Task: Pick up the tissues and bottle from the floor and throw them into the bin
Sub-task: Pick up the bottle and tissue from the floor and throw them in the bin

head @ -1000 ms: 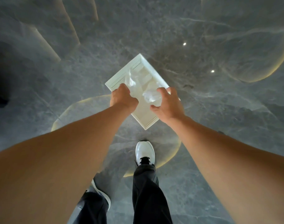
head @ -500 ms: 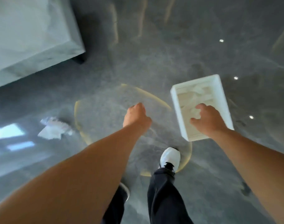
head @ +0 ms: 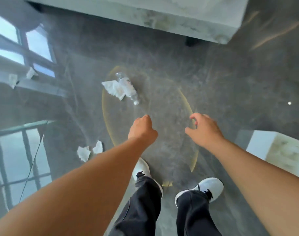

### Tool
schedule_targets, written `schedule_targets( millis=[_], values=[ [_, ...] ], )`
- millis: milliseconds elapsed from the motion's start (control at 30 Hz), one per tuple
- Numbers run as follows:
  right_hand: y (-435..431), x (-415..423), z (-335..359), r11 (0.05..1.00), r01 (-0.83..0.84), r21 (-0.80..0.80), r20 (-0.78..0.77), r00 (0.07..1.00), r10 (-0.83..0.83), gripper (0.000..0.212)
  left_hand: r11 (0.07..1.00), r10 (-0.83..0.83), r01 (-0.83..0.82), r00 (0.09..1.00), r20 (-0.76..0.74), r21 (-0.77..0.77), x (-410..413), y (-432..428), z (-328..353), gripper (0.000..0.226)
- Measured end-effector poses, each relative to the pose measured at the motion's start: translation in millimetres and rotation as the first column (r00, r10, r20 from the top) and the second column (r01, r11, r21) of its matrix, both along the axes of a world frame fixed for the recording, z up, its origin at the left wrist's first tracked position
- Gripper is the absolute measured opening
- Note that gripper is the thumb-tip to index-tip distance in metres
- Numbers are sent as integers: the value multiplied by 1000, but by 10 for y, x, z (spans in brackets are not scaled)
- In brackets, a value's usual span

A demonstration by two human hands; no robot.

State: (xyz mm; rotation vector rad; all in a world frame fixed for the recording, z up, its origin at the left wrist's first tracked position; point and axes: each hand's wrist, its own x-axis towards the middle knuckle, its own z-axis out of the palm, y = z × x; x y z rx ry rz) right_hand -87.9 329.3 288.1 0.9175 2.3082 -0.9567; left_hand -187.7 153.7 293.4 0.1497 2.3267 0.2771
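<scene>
Down here, I am looking at a shiny grey stone floor (head: 222, 86) with pale veins and window light glinting on it.

A clear plastic bottle (head: 127, 87) is lying on its side at about 11 o'clock from my hands. It is long and round. Its long side is running from 11 o'clock to 5 o'clock, and the small cap end is pointing toward me.

A crumpled white tissue (head: 114, 90) is touching the bottle on its left side. It looks soft and wrinkly. A second tissue (head: 89, 151) is lying at 9 o'clock, just beside my left arm, torn and bumpy at the edges. Two more small white scraps (head: 31, 73) and (head: 12, 80) are sitting far off at 10 o'clock; they are too blurry to be sure, but they look like tissues. So I am counting one bottle and four white bits.

The white square bin (head: 257, 143) is sitting at 3 o'clock, partly behind my right arm. It has smooth, flat walls.

My left hand (head: 142, 130) is curling into a loose fist and holding nothing. My right hand (head: 205, 130) is empty too, with fingers bent and a little spread. Both are hanging over the floor, well apart from the bottle.

A big pale stone block (head: 179, 19) is sitting at 12 o'clock.
</scene>
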Motion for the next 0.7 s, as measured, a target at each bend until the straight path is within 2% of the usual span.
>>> schedule_targets(
  millis=[200,400,600,700],
  values=[
    [-666,-1048,129,986,-166,-11,38,985,166,52,989,148,-148,989,-8,-23,-807,-964,39,32],
    [-1217,-2126,-64,983,-183,33,12,983,183,49,981,194,-195,980,-37,3,-1658,-1329,-275,33],
    [-1717,-2817,-1180,965,-247,82,41,969,245,55,951,306,-306,952,15,42,-2008,-1409,-1415,40],
    [-1900,-3136,-2008,962,-231,148,77,972,222,72,955,298,-295,952,-76,39,-2261,-1354,-2196,66]
  ],
)
